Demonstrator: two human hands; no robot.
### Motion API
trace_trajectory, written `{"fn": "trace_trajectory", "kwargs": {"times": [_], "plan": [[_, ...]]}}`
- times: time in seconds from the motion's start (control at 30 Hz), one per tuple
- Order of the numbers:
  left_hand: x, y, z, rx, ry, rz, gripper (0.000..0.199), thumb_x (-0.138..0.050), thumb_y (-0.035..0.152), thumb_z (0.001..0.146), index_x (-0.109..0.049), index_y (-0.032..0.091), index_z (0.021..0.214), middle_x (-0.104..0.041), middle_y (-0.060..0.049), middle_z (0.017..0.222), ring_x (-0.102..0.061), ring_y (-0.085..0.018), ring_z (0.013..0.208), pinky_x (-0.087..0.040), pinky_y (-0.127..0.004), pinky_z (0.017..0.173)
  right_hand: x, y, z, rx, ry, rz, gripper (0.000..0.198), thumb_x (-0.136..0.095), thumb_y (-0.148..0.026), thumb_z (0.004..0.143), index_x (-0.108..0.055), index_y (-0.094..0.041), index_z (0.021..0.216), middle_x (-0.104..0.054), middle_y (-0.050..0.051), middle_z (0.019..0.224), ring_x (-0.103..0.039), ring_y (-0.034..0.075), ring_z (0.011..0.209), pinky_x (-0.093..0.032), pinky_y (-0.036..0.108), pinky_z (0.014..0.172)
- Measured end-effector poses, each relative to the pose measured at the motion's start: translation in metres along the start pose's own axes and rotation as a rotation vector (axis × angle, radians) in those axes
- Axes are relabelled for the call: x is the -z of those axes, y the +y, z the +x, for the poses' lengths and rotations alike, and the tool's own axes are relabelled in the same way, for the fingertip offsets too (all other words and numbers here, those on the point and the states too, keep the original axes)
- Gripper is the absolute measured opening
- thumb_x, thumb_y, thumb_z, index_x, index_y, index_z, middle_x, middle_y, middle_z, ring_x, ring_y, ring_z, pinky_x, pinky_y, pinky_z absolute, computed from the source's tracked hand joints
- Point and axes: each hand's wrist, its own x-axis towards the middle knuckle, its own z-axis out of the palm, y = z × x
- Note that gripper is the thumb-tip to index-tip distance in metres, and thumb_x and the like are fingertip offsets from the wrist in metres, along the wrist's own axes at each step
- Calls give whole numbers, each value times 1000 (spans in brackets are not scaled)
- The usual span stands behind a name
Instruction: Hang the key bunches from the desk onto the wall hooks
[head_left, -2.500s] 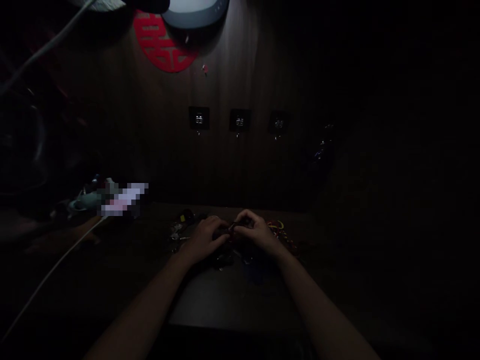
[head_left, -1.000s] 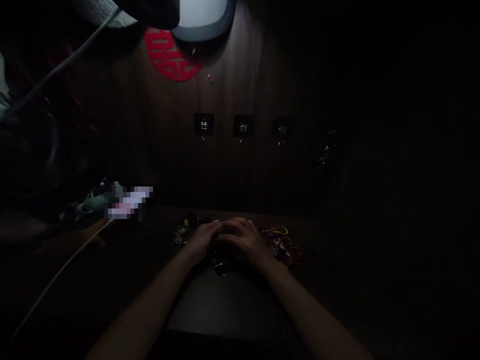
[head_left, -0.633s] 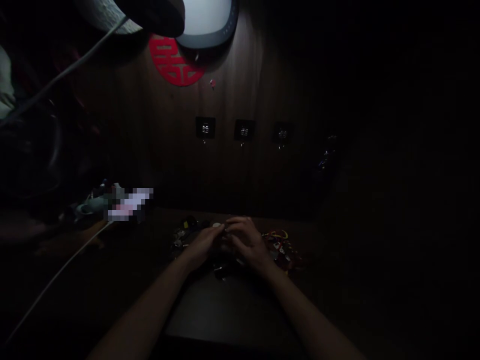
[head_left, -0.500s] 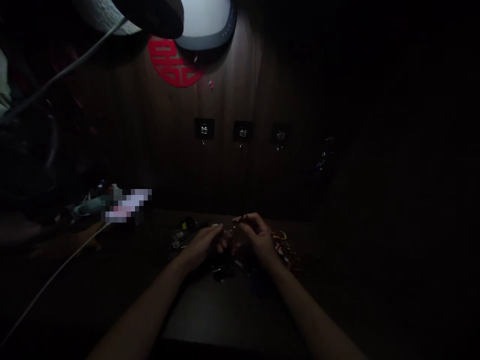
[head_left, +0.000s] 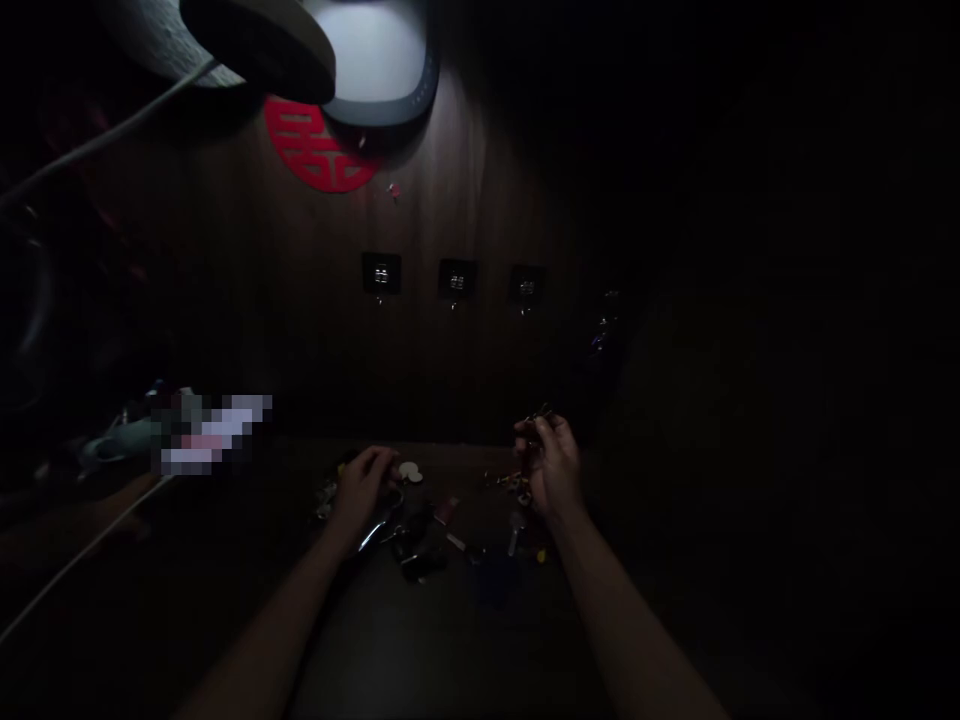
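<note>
In dim light, my left hand [head_left: 366, 485] is low over the left part of a spread of small items, its fingers curled together; whatever they hold, if anything, is hidden. White discs [head_left: 409, 472] lie just beyond its fingertips. My right hand [head_left: 553, 460] is raised at the right, thumb and fingers pinched on a thin, small thing [head_left: 537, 414] too dark to name. Below it are brass-coloured small pieces [head_left: 516, 482]. Between the hands lie dark small objects [head_left: 416, 555], a pale strip [head_left: 455, 541] and a yellow bit [head_left: 541, 555].
A lit lamp [head_left: 375, 60] hangs above, beside a red paper cut-out [head_left: 322, 150] on the wood panel. Three black sockets [head_left: 457, 280] line the panel. A white cable [head_left: 97, 540] runs to a blurred-out device [head_left: 217, 440] at left. The right side is very dark.
My hands, close together before, have moved apart: the left nearer the left items, the right up and outward with a small thing. The view has shifted slightly, uncovering items between them.
</note>
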Motion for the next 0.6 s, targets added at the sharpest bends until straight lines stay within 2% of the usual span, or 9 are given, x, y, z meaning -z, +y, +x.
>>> {"fn": "trace_trajectory", "kwargs": {"times": [0.13, 0.23, 0.43, 0.6], "plan": [[11, -1, 3, -143, 85, 388, 35, -47, 49, 74, -61, 18, 79, -63, -1, 66, -58, -17, 63, -42, -24, 57, 7, -12, 14, 90, 81, -36, 25, -66, -34, 64, -48, -22, 78, -57, -9, 58, -43, 2, 39, -31, 13, 37], [18, -1, 6, -169, 114, 567, 30, -44, 44, 76, -62, 21, 79, -67, -1, 71, -61, -19, 72, -42, -24, 63, 16, -23, 34, 158, 140, -76, 23, -64, -32, 63, -49, -22, 76, -54, -9, 54, -41, 2, 39, -28, 12, 36], [19, -4, 10, -139, 58, 624, 31, -43, 44, 74, -64, 21, 77, -68, -1, 70, -62, -20, 71, -43, -25, 63, 30, -53, 84, 262, 258, -208, 21, -63, -28, 62, -50, -21, 77, -56, -8, 53, -42, 2, 38, -28, 11, 35], [17, -4, 11, -185, 58, 626, 29, -45, 44, 72, -64, 22, 72, -69, -1, 73, -62, -20, 74, -43, -25, 65, 28, -82, 117, 319, 297, -215, 19, -61, -26, 64, -51, -21, 80, -57, -8, 54, -43, 3, 38, -29, 11, 35]]}}
